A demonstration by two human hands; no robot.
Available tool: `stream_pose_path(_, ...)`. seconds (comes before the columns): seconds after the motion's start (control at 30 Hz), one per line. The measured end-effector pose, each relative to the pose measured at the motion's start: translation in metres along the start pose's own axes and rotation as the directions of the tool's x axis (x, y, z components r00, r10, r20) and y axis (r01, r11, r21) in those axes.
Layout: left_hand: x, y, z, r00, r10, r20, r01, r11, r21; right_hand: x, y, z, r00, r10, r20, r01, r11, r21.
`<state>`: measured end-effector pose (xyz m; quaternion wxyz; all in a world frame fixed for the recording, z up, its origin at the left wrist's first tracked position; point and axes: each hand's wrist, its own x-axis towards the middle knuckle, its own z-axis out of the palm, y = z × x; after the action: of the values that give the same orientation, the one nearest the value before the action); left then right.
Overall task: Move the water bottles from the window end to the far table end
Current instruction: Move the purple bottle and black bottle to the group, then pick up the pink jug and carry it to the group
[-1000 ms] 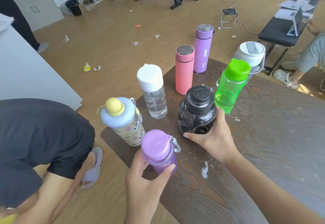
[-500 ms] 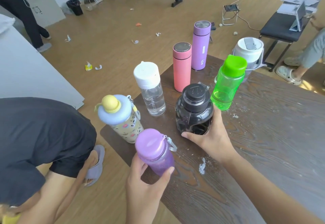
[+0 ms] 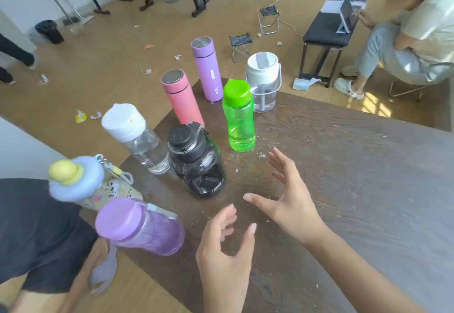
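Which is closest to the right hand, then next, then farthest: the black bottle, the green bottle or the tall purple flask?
From the right hand, in the head view:
1. The black bottle, just to its left, nearest.
2. The green bottle, standing beyond the fingertips.
3. The tall purple flask, at the table's far edge, behind the green one, farthest.

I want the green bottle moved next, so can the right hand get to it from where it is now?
Probably yes. The right hand is open and empty, and only bare table lies between its fingers and the green bottle. The black bottle stands off to the left, out of the way.
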<state>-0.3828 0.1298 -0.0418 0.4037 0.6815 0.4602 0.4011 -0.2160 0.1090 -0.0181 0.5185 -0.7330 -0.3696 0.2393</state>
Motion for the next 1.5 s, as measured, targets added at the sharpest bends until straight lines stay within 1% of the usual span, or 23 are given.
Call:
stream_pose_path(0.07,0.004,0.02,0.031,0.994,0.026,0.107,-0.02,0.998,-0.058,-0.008,0.006,-0.036,0.998,0.021,-0.064,-0.02,1.0,0.022)
stream_pose_path(0.17,0.006,0.05,0.084,0.967,0.052,0.25,-0.027,0.994,-0.104,-0.026,0.019,-0.1,0.981,0.092,-0.173,-0.081,0.994,0.069)
stream_pose_path(0.27,-0.002,0.081,0.141,0.909,0.067,0.412,-0.014,0.992,-0.129,-0.051,0.037,-0.168,0.935,0.174,-0.309,-0.143,0.982,0.12)
stream_pose_path(0.33,-0.014,0.105,0.181,0.853,0.095,0.513,-0.029,0.99,-0.136,-0.069,0.052,-0.213,0.889,0.22,-0.402,-0.172,0.973,0.153)
stream_pose_path(0.4,-0.032,0.13,0.223,0.787,0.121,0.606,-0.047,0.99,-0.136,-0.09,0.07,-0.258,0.833,0.253,-0.492,-0.197,0.967,0.164)
stream_pose_path(0.5,-0.067,0.167,0.286,0.688,0.157,0.708,-0.075,0.987,-0.145,-0.124,0.095,-0.32,0.736,0.313,-0.601,-0.253,0.95,0.185)
stream_pose_path(0.6,-0.109,0.206,0.35,0.55,0.214,0.807,-0.149,0.976,-0.157,-0.159,0.123,-0.379,0.62,0.353,-0.7,-0.291,0.933,0.213)
stream_pose_path(0.7,-0.15,0.238,0.41,0.432,0.214,0.876,-0.188,0.971,-0.144,-0.187,0.149,-0.431,0.509,0.396,-0.764,-0.344,0.907,0.241)
stream_pose_path(0.8,-0.182,0.263,0.462,0.353,0.195,0.915,-0.223,0.967,-0.12,-0.2,0.175,-0.476,0.388,0.417,-0.822,-0.414,0.876,0.249)
stream_pose_path(0.83,-0.189,0.269,0.479,0.335,0.182,0.924,-0.232,0.967,-0.106,-0.201,0.184,-0.49,0.359,0.421,-0.833,-0.442,0.863,0.245)
stream_pose_path(0.87,-0.194,0.273,0.494,0.326,0.168,0.93,-0.247,0.965,-0.088,-0.202,0.192,-0.503,0.348,0.426,-0.835,-0.468,0.851,0.24)
stream_pose_path(0.93,-0.2,0.274,0.525,0.313,0.146,0.938,-0.303,0.952,-0.047,-0.198,0.205,-0.524,0.36,0.444,-0.821,-0.479,0.843,0.246)
stream_pose_path(1.0,-0.202,0.267,0.554,0.292,0.127,0.948,-0.302,0.953,-0.035,-0.19,0.215,-0.54,0.387,0.45,-0.805,-0.484,0.842,0.238)
stream_pose_path(1.07,-0.2,0.26,0.575,0.285,0.116,0.951,-0.272,0.962,-0.036,-0.183,0.225,-0.555,0.441,0.435,-0.785,-0.475,0.855,0.207)
stream_pose_path(1.13,-0.197,0.262,0.585,0.251,0.133,0.959,-0.261,0.963,-0.066,-0.179,0.232,-0.567,0.51,0.41,-0.756,-0.44,0.88,0.18)
stream_pose_path(1.23,-0.191,0.262,0.592,0.207,0.141,0.968,-0.196,0.975,-0.1,-0.179,0.237,-0.577,0.593,0.363,-0.719,-0.397,0.908,0.131)
stream_pose_path(1.3,-0.19,0.261,0.593,0.215,0.157,0.964,-0.195,0.974,-0.116,-0.179,0.233,-0.58,0.615,0.328,-0.717,-0.386,0.918,0.088)
stream_pose_path(1.37,-0.188,0.261,0.592,0.223,0.172,0.96,-0.207,0.97,-0.126,-0.179,0.23,-0.581,0.613,0.311,-0.727,-0.389,0.919,0.065)
stream_pose_path(1.5,-0.172,0.258,0.573,0.188,0.22,0.957,-0.223,0.959,-0.177,-0.171,0.22,-0.568,0.617,0.349,-0.706,-0.402,0.91,0.1)
